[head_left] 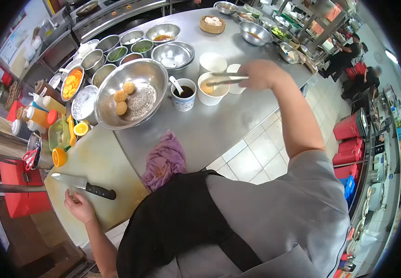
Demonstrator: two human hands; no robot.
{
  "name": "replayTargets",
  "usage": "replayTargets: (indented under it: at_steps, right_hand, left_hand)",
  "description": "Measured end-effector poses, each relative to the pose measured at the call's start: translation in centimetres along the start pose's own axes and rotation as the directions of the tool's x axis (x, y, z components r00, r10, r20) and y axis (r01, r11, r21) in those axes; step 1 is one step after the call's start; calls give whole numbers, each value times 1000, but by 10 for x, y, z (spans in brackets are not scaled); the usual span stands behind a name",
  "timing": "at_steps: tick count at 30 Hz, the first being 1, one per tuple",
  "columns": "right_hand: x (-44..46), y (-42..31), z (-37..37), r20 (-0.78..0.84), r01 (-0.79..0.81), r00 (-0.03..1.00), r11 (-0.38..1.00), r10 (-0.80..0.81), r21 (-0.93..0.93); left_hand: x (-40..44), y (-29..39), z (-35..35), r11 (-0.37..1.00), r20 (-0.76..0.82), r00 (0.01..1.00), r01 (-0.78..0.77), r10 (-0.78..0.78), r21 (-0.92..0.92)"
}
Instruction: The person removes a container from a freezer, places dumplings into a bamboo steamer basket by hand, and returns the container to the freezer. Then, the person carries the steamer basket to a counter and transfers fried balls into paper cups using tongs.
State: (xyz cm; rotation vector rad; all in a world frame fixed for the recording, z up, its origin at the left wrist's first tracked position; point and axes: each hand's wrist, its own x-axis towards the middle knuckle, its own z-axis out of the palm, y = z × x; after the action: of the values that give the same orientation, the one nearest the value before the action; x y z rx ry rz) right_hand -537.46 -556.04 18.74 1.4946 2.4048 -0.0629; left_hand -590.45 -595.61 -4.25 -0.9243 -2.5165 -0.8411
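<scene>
My right hand (263,74) is closed on metal tongs (228,79), whose tips reach into a white paper cup (214,96). A round golden ball (207,87) is in that cup, at the tong tips. Three similar balls (121,96) lie in a large steel bowl (140,111) with loose seeds. My left hand (79,208) rests on the cutting board (94,162) beside the knife (87,186); its fingers are curled, and whether they hold something is too small to tell.
A patterned cup (183,103) of dark liquid with a spoon stands by the bowl. A purple cloth (165,160) lies at the counter's front edge. Bottles (54,104), orange halves (59,157) and several steel bowls line the left. Two people (344,58) are far right.
</scene>
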Motion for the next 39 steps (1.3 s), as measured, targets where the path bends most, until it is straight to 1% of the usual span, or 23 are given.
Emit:
replayTargets:
  at_steps: [2, 4, 5, 6, 7, 8, 9, 11, 13, 15, 16, 20, 22, 23, 25, 27, 29, 31, 33, 37, 38, 39]
  right_hand:
    - [-15, -1, -27, -95, 54, 994, 998, -52, 21]
    - [-19, -11, -48, -183, 130, 977, 986, -110, 101]
    - [-17, -19, -55, -230, 173, 963, 975, -138, 139]
    - [-10, -29, -62, -218, 213, 959, 967, -181, 137]
    - [-5, -41, -63, -199, 218, 959, 974, -201, 67]
    - [14, -79, -71, -206, 296, 934, 955, -293, -18]
    - [23, -99, -76, -202, 318, 922, 943, -331, -95]
    - [57, -125, -69, -186, 388, 894, 913, -407, -129]
    - [75, -155, -71, -141, 413, 887, 892, -439, -181]
    - [100, -182, -65, -64, 379, 910, 885, -410, -269]
    - [111, -192, -61, -26, 361, 921, 879, -388, -312]
    - [139, -211, -42, -55, 427, 889, 865, -455, -264]
    - [143, -200, -37, -62, 428, 892, 881, -448, -203]
    - [135, -182, -38, -89, 428, 891, 889, -445, -162]
    - [99, -148, -66, -136, 424, 892, 902, -432, -82]
    - [62, -106, -90, -81, 359, 929, 933, -361, -39]
    - [27, -64, -97, -71, 266, 961, 963, -269, -49]
    - [6, -30, -88, -91, 174, 979, 982, -181, -78]
    - [3, -5, -70, -12, 118, 993, 990, -119, -77]
    - [9, 7, -37, 95, 32, 995, 996, -24, -82]
    - [8, 4, -38, 114, -4, 993, 991, 19, -131]
    - [7, 6, -41, 72, 7, 997, 990, 3, -141]
  left_hand:
    - [-2, 8, -6, 1000, 22, 1000, 18, -19, 16]
    - [-1, 31, -17, 996, 63, 996, 67, -70, 52]
    - [0, 27, -13, 999, 42, 998, 37, -38, 23]
    - [0, 16, -4, 1000, 17, 1000, 10, -10, -2]
    - [-1, 12, -2, 1000, -16, 1000, -10, 10, -15]
    - [-5, -4, -9, 1000, -19, 1000, -3, 3, 7]
    - [0, 6, -4, 1000, 9, 1000, -30, 30, -5]
    - [0, 18, -10, 999, 28, 999, 45, -44, -24]
    - [0, 20, -12, 998, 17, 998, 54, -54, -20]
    - [0, 22, -12, 997, 17, 997, 77, -77, -31]
    - [1, 22, -13, 998, 12, 998, 63, -63, -16]
    - [0, 22, -16, 998, -1, 998, 63, -63, -8]
    - [0, 19, -14, 999, 6, 999, 39, -39, -9]
    - [2, 18, -12, 998, 21, 998, 59, -59, -8]
    - [1, 13, -9, 995, 61, 993, 100, -100, 0]
    - [2, 17, -10, 995, 89, 991, 99, -100, 13]
    - [1, 18, -9, 995, 86, 992, 94, -95, 18]
    - [0, 18, -7, 998, 71, 995, 67, -68, 11]
    - [0, 20, -8, 999, 69, 996, 47, -47, 14]
    - [0, 14, -5, 1000, 64, 998, 29, -29, 0]
    - [0, 11, -4, 1000, 60, 998, 20, -20, 4]
    - [0, 11, -4, 1000, 53, 999, 7, -7, 5]
